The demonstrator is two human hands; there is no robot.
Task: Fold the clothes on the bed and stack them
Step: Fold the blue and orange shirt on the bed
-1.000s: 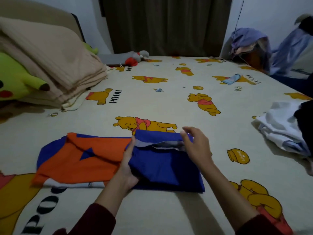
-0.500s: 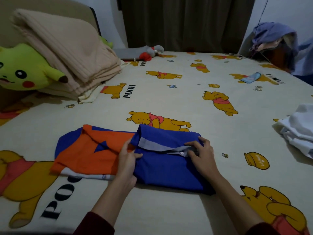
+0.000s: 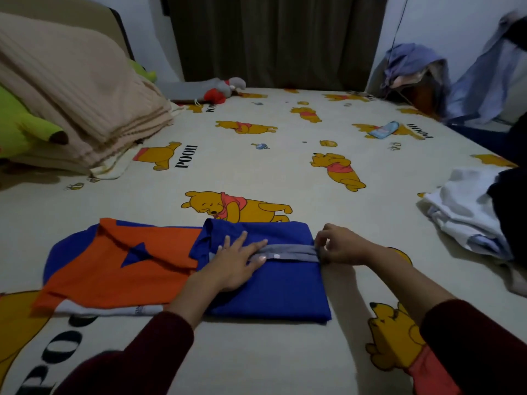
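Note:
A blue and orange polo shirt (image 3: 119, 269) lies on the bed (image 3: 256, 172) in front of me, its blue lower part (image 3: 279, 286) folded over toward the orange collar end. A grey strip with a button runs across the fold. My left hand (image 3: 233, 260) lies flat on the blue fold, fingers straight, pressing it down. At the fold's right edge my right hand (image 3: 339, 246) pinches the end of the grey strip with curled fingers. A loose heap of white and dark clothes (image 3: 473, 212) sits at the right.
A folded beige blanket (image 3: 85, 89) and a yellow-green plush toy (image 3: 25, 126) lie at the far left. A grey and red plush toy (image 3: 222, 89) rests by the curtain. A small blue item (image 3: 383, 129) lies far right. More clothes (image 3: 413, 64) hang beyond the bed's far right corner.
My left hand moved from the fold's left edge onto its middle and flattened. My right hand slid right along the grey strip to the fold's right edge. The blue fold now lies flatter.

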